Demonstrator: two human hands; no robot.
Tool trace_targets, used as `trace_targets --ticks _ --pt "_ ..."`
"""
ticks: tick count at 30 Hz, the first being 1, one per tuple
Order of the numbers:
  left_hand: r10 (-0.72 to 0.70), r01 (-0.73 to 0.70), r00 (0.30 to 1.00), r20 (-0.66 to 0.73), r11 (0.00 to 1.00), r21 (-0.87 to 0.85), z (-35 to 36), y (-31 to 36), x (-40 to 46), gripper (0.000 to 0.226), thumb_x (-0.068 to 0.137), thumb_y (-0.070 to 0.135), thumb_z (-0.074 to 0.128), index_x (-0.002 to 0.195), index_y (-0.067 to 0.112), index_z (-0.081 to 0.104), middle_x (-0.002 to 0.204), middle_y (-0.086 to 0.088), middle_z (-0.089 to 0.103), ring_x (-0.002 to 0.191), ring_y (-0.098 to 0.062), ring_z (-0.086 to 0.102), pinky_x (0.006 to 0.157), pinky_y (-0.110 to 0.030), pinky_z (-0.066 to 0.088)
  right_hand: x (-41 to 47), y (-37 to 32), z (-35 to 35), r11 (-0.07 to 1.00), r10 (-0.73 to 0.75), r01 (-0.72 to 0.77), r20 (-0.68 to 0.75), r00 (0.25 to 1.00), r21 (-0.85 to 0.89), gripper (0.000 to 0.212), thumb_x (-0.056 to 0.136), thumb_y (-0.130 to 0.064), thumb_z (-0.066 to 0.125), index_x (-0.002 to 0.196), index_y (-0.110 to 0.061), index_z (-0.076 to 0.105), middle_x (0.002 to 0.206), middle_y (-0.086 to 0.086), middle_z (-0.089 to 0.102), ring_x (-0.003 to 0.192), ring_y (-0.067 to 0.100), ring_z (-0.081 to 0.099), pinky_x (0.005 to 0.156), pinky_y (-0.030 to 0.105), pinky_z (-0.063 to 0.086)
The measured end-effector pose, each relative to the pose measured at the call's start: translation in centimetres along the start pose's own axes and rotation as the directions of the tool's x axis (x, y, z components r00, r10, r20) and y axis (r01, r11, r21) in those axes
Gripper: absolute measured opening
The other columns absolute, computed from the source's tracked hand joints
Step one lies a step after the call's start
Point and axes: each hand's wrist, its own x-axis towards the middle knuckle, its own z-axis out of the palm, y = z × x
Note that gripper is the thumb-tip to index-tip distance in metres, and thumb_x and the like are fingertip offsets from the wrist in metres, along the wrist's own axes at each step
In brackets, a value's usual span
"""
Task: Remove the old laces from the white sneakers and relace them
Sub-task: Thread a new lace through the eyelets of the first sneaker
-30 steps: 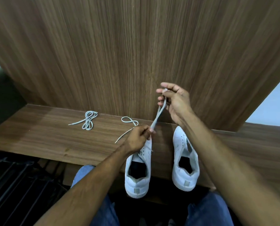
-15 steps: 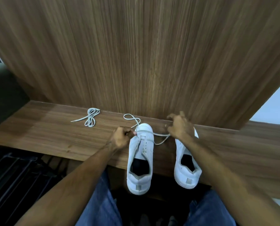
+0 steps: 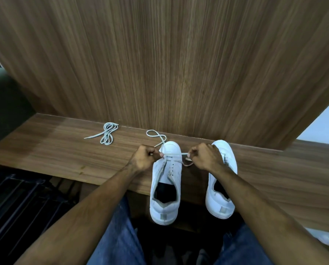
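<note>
Two sneakers (image 3: 166, 180), two laces (image 3: 107, 133)

Dim, warm indoor light; wide-angle view.
Brightest on the wood panel (image 3: 179, 64) at centre; corners fall dark, lower left near black. Edges bow outward. Slight softness throughout; pale glare at right edge.

We see two white low-top leather sneakers, toes toward the wall: the left sneaker (image 3: 166, 180) has a flat white lace (image 3: 174, 154) stretched taut across its lowest eyelets, while the right sneaker (image 3: 222, 188) stands unlaced beside it. A bundled pale lace (image 3: 107, 133) lies well apart.
</note>
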Motion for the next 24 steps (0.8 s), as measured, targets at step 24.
trace_targets --ticks 24 --pt "-0.258 0.262 0.963 -0.081 0.964 0.05 1.7 -0.5 -0.7 0.041 0.083 0.0 0.058 0.047 0.019 0.058 0.038 0.014 0.05 0.038 0.003 0.042 0.048 -0.017 0.036 -0.9 -3.8 6.0 0.914 0.128 -0.117 -0.001 0.992 0.387 0.013 0.084 -0.024 0.061 0.083 -0.025 0.074 0.087 -0.003 0.073 0.085 0.019 0.066 0.07 0.026 0.049"
